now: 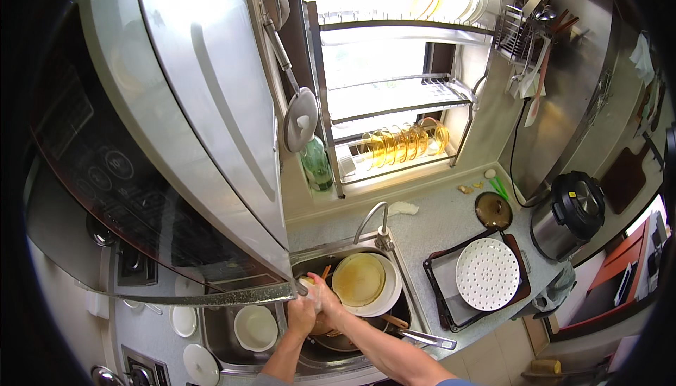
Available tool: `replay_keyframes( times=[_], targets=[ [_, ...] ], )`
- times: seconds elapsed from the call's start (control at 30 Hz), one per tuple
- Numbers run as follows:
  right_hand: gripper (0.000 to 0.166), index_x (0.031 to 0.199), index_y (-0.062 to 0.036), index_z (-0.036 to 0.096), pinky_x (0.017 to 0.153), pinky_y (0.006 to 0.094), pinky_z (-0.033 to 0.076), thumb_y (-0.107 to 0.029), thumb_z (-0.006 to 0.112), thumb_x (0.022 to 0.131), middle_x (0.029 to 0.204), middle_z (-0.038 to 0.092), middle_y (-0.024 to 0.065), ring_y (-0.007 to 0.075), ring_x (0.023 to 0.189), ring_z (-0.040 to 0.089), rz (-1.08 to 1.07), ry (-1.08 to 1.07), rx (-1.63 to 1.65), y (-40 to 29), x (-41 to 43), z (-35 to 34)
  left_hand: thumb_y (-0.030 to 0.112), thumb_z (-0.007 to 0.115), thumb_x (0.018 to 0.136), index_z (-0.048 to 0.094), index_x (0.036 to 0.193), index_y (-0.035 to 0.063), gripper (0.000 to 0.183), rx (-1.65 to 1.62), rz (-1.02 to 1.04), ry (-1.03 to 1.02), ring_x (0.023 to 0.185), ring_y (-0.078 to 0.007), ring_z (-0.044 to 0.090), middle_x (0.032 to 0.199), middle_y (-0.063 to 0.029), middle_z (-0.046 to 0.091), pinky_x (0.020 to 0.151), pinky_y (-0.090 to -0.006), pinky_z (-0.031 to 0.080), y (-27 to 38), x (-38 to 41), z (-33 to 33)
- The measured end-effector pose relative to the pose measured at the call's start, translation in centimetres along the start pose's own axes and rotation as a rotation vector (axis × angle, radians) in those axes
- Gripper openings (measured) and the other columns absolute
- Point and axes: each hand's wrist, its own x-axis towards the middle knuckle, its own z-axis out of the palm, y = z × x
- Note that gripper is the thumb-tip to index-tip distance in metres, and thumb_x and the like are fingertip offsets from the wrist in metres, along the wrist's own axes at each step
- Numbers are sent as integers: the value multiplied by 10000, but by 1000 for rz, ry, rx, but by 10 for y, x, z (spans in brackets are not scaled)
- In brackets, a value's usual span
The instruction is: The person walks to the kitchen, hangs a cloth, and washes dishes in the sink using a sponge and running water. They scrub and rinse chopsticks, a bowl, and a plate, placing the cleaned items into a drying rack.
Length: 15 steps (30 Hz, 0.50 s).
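Both of my hands meet over the right basin of a steel double sink (418, 316). My left hand (302, 314) and my right hand (328, 299) close around a small pale item (312, 290), mostly covered by the fingers; I cannot tell what it is. Just right of my right hand, a yellowish plate (360, 279) lies in a large white bowl (392, 297). The tips of brown chopsticks (327, 270) show behind my fingers. Below my wrists is a pan (338, 342), partly hidden by my right forearm. A white pot (255, 328) stands in the left basin.
A range hood (211, 95) hangs low at the left, its lower corner close to my hands. The faucet (383, 235) rises behind the basin. A metal handle (429, 339) juts over the right rim. Rightward are a perforated white plate (487, 275) on a tray and an electric pressure cooker (567, 217).
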Motion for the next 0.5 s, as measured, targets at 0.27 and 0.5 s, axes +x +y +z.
replay_keyframes(
  times=[0.27,0.5],
  targets=[
    [350,1231,-72,594,955,333,461,-282,436,1001,1175,635,92,201,1075,597,65,-49,125,0,13,-26,65,626,879,562,1115,40,245,-741,-253,55,931,-142,591,1027,-25,600,808,-303,491,10,-3,24],
    [379,1090,-90,647,858,371,501,-414,477,993,1021,659,57,197,909,618,54,-41,314,43,9,-13,240,630,918,677,852,-39,290,-139,-413,346,737,-174,638,794,-101,696,667,-342,493,-12,3,34]
  ],
)
